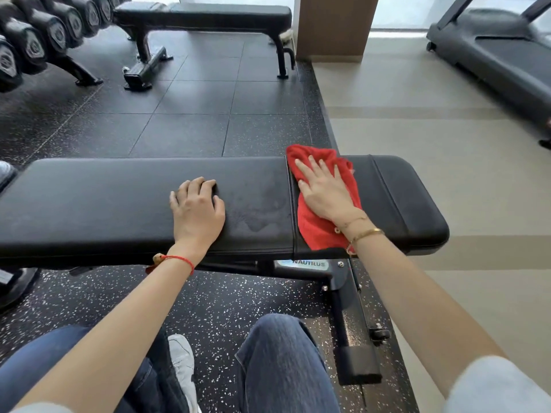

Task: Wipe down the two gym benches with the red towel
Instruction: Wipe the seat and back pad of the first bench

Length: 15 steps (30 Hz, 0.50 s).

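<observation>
Head view: the near bench (119, 204) runs left to right across the frame, its long axis square to the person's line of sight. The red towel (325, 228) lies on it at the seam between the long back pad and the shorter seat pad on the right, draped front to back, so its own long axis crosses the bench's. The right hand (325, 192) presses flat on the towel, fingers (304, 169) straight and spread, pointing away and slightly left; nothing is pinched. The left hand (196, 210) rests on the back pad, well left of the towel, its fingers loosely bent with the tips on the vinyl, holding nothing and seemingly bracing.

A faint damp-looking patch lies between the two hands. The seat pad to the right of the towel looks dry, so I judge the next stroke should run along the bench's length, and the right hand is the one placed to drive it.

The second bench (226, 13) stands well apart at the far side of the dark floor mat (190, 126), parallel to the near one and apparently untouched.
</observation>
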{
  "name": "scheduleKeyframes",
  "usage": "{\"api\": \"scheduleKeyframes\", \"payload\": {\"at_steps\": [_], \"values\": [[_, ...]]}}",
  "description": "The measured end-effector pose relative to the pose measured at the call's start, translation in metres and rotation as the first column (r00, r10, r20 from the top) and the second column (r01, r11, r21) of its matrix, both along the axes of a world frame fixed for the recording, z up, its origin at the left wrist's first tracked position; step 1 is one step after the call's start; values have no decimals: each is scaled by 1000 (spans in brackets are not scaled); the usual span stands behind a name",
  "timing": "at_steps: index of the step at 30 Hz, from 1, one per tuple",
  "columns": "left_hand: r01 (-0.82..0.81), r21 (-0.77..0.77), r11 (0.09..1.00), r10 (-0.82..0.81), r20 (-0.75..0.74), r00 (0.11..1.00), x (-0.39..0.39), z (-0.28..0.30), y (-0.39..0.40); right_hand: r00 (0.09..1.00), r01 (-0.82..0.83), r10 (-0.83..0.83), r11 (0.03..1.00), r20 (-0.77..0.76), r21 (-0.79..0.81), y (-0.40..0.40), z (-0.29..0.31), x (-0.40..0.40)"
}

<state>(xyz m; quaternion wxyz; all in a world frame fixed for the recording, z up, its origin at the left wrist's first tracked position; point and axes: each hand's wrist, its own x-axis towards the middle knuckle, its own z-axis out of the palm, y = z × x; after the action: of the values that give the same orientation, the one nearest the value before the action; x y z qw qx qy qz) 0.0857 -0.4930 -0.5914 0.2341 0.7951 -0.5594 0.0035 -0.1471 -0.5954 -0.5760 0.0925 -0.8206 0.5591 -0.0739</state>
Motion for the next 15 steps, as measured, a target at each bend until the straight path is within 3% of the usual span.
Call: {"api": "scheduleKeyframes", "payload": {"at_steps": [3, 6, 11, 15], "values": [[-27, -20, 999, 25, -97, 995, -13, 5, -3, 994, -109, 109, 993, 8, -51, 35, -4, -14], [58, -41, 998, -61, -101, 993, -42, 8, -9, 994, -100, 103, 990, 25, -97, 64, -7, -38], [165, -1, 986, -165, -64, 984, -75, 3, -17, 991, 131, -130, 983, 16, -127, 54, -11, -85], [165, 1, 986, -165, -29, 986, -81, -4, -18, 964, 265, -266, 964, -16, -32, 4, -3, -97]]}}
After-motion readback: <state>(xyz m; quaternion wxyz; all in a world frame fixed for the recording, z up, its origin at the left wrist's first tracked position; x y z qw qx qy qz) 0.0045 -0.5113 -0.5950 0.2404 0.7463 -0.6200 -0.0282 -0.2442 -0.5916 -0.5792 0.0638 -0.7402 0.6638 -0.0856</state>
